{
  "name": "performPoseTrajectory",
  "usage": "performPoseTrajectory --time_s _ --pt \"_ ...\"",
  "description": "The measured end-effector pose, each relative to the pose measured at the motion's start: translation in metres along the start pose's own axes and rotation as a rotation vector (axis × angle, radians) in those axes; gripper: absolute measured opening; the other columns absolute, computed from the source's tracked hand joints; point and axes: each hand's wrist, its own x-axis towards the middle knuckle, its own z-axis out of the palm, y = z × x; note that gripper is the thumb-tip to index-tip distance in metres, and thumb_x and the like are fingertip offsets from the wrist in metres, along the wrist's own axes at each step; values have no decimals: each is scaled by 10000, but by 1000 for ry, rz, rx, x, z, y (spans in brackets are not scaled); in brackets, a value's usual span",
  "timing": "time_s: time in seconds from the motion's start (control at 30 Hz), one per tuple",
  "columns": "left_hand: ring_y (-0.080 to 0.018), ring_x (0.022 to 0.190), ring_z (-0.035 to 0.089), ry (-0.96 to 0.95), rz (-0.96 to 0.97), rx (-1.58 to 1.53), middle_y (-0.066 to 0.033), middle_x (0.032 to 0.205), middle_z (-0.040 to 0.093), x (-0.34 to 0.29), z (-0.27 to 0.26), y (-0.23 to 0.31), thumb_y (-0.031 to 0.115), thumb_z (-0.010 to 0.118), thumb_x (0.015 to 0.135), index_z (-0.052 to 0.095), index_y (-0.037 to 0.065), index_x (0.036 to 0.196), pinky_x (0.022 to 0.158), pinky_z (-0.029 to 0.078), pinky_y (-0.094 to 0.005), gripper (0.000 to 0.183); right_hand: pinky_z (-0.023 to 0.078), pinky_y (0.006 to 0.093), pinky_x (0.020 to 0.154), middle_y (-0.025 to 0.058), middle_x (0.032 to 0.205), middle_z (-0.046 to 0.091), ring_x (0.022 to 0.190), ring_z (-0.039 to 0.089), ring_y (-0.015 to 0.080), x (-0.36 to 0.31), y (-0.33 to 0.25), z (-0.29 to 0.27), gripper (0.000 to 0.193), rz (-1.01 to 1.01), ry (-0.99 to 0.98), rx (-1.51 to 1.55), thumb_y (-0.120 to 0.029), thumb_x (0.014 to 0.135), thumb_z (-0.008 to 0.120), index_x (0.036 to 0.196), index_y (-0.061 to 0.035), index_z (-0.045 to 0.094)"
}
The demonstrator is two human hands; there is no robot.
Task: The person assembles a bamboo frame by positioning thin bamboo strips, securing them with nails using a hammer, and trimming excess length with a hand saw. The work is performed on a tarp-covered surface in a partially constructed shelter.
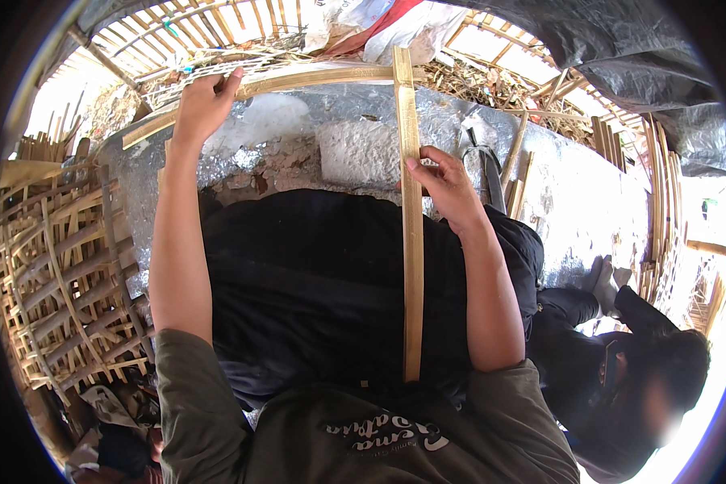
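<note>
- Head view: the left hand (204, 103), upper left of the frame, is clenched around the end of a curved strip (298, 81) that arcs across the top.
- The right hand (448, 187), centre right, pinches a straight slat (412, 242) between thumb and fingers.
- The slat runs upright from the top centre down to the lap, its top meeting the curved strip.
- Beneath both arms lies a black cloth (315, 274) over the lap.
- Beyond it is a silvery sheet (355, 121) on the ground.
- A woven lattice (56, 266) fills the left edge.
- Another person (637, 363) sits at lower right.
</note>
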Motion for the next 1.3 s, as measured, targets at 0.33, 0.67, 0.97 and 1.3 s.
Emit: performPoseTrajectory --time_s 0.33,0.67,0.97,1.3 --pt "-279 837 642 -93 -40 49 -134 812 677 17 0 -25 770 443 933 727 8 926 798 474 -414 813 476 284 593 26 792 658 698 569 78 -1 -4 -1 359 2 -6 -143 -353 974 702 1101 -17 699" --pt "-256 749 655 -24 -40 25 -119 732 679 13 -1 -24 714 478 948 709 13 821 786 504 -387 749 522 265 708 17 822 678 753 692 109 3 -2 0 303 24 -29 -208 -296 1015 656 1128 -15 672" --pt "-258 735 654 6 -49 -60 -140 735 681 10 2 -15 598 535 980 691 -28 854 757 505 -381 657 477 301 677 80 781 689 715 585 97 9 19 -3 358 -74 25 -174 -329 966 691 1112 -1 680" --pt "-259 700 645 -38 -69 -80 -147 721 673 10 -3 -15 524 548 995 688 -23 849 727 499 -387 583 486 310 679 105 796 704 723 613 93 5 10 2 291 -111 19 -213 -269 995 655 1073 11 673"
